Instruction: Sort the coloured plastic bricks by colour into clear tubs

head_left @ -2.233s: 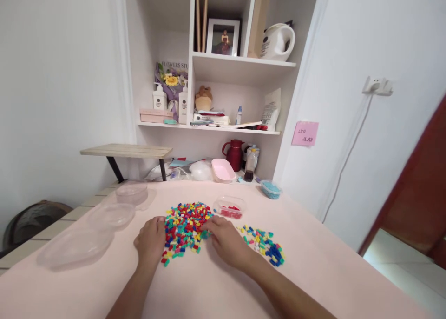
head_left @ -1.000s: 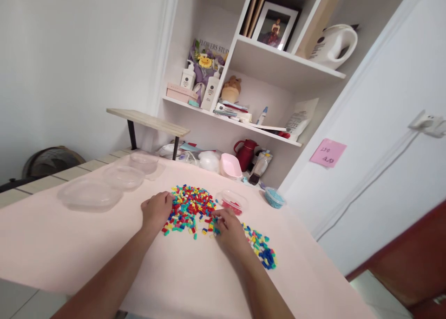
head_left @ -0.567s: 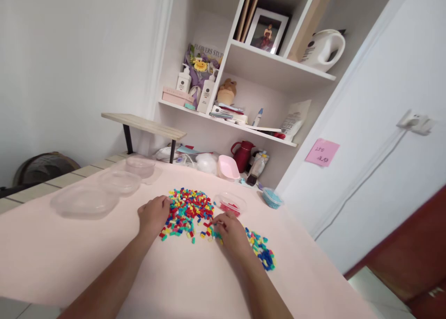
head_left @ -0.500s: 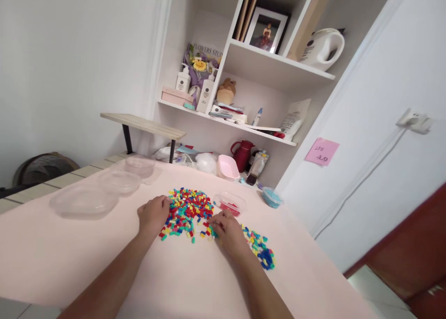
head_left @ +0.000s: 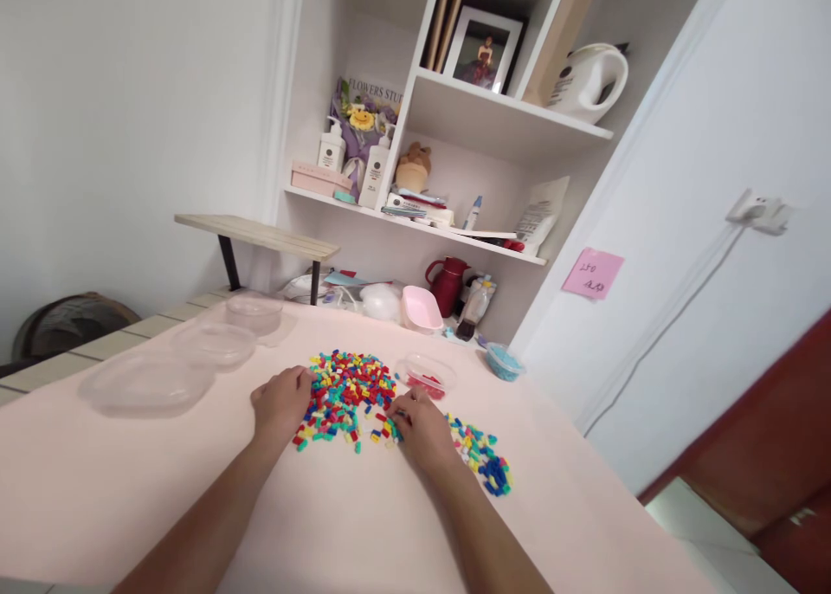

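Note:
A heap of small toy bricks (head_left: pixel 351 382) in red, yellow, green and blue lies on the pink tabletop (head_left: pixel 312 525). At its left edge rests my left hand (head_left: pixel 280 405), fingers curled in against the bricks; whatever they hold is hidden. My right hand (head_left: pixel 423 428) is at the heap's lower right edge, thumb and fingertips drawn together over the bricks, too small to show what is between them. Just beyond it sits a clear plastic container (head_left: pixel 447 371) with red bricks inside. A smaller patch of mixed bricks (head_left: pixel 477 442), with a dark blue cluster, lies right of my right hand.
Several clear containers (head_left: pixel 146 384) stand along the table's left side. A tub of light blue pieces (head_left: pixel 503 363) is at the right edge. Behind are a pink box (head_left: pixel 421 308), a red jug (head_left: pixel 447 284), a bottle (head_left: pixel 475 310) and a raised wooden shelf (head_left: pixel 256 235).
The camera view has shifted slightly. Both hands stay at nearly the same places by the heap, with only small finger movement in the right hand.

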A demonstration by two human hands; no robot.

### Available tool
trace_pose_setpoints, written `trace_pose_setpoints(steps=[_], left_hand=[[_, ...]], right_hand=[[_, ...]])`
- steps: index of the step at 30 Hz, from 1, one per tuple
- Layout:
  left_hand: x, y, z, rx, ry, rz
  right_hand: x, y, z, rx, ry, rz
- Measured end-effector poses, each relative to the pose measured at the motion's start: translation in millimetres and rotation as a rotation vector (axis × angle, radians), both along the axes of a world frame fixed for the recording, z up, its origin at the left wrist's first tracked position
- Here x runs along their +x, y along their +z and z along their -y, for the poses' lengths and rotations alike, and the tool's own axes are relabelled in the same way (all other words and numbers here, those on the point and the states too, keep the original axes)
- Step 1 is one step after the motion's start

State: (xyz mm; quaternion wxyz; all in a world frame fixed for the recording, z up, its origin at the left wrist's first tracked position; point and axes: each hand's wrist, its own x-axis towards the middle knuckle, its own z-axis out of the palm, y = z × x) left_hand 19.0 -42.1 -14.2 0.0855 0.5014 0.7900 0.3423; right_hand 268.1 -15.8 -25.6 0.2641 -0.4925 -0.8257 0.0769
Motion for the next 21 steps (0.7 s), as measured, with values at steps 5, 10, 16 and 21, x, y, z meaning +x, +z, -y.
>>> trace_pose_setpoints(steps=[5,10,16,21], left_hand=[[-0.7,-0.3,0.4,0.001,-0.003,-0.004],[-1.2,-1.5,0.3,0.015,-0.006,-0.005],[-2.2,-3.1,-0.7,0.019,-0.009,-0.006],[-1.7,-2.4,-0.2,0.002,-0.014,-0.001]], right_hand=[[0.9,-0.5,-0.9,0.006,-0.005,-0.066],[2.0,-2.5,-1.9,0.009,-0.015,-0.027],[4.7,-2.6,-5.4,0.008,-0.053,-0.08],[1.9,-5.2,-4.3,0.006,0.008,-0.064]])
